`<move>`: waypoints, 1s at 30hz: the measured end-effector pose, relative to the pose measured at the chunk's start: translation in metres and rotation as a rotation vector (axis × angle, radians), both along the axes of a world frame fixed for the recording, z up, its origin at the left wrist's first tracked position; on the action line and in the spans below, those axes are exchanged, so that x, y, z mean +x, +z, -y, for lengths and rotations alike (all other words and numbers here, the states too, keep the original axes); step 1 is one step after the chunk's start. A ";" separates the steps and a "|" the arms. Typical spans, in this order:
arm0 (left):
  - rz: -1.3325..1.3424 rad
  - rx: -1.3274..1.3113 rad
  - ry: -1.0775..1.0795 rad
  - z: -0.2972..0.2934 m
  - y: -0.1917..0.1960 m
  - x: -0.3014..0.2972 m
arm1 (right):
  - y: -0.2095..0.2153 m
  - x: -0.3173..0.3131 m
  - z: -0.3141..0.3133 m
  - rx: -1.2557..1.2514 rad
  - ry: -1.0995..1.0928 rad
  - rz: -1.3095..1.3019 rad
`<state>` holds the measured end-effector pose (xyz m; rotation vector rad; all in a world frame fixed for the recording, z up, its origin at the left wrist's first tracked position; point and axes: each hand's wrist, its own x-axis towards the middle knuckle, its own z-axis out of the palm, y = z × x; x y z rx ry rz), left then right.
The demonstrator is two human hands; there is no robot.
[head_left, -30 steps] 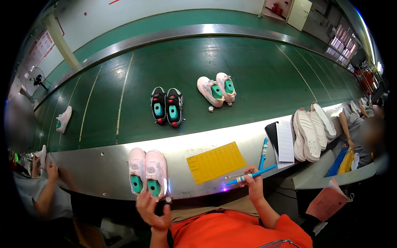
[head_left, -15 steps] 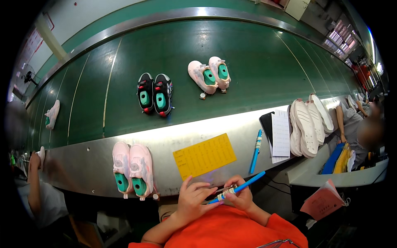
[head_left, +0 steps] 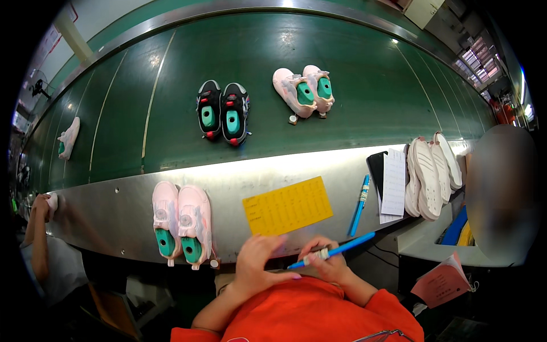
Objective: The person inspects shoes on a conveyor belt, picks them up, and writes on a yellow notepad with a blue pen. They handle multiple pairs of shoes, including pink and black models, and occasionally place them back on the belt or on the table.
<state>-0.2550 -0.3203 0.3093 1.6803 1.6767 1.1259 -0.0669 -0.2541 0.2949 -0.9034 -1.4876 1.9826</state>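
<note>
One blue pen (head_left: 353, 242) in the right hand (head_left: 327, 261), on the near side of the yellow card (head_left: 288, 206) and toward its right corner. Grip narrow, fingers closed around the pen at a pale wrapped band; barrel slanted, one end pointing to the left hand (head_left: 255, 265).

Left hand: just nearer the wearer than the card, thumb and fingers spread wide, nothing seen in its grasp. Contact with the pen's end: cannot tell.

Step in hand (judgement): readying or adjusting the pen between both hands, no mark being made. Next move would probably call for a settled right-hand grip, with the left hand either steadying the pen or clearing away from its end.

Around the card: pink shoes (head_left: 194, 212) with green inserts to its left on the metal table (head_left: 102, 211); second blue pen (head_left: 359, 205) just to its right; white slip (head_left: 393, 182) and pale soles (head_left: 430, 179) further right. Dark shoes (head_left: 233, 111) beyond it, on the green belt (head_left: 359, 102).

Hard to make out: left fingertips smeared by motion; pen's middle covered by right fingers; black item (head_left: 376, 168) mostly under the slip; far right of the card, a blurred patch masks whatever lies behind; card entries too fine to read.
</note>
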 end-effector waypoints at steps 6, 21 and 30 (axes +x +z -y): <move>-0.418 -0.118 0.134 -0.014 -0.028 -0.028 | -0.018 -0.034 -0.043 0.199 -0.133 0.090; -0.459 -0.144 0.148 -0.012 -0.046 -0.040 | -0.047 -0.081 -0.056 0.384 -0.081 0.175; -0.440 -0.174 0.142 -0.013 -0.043 -0.046 | -0.051 -0.082 -0.054 0.274 -0.067 0.137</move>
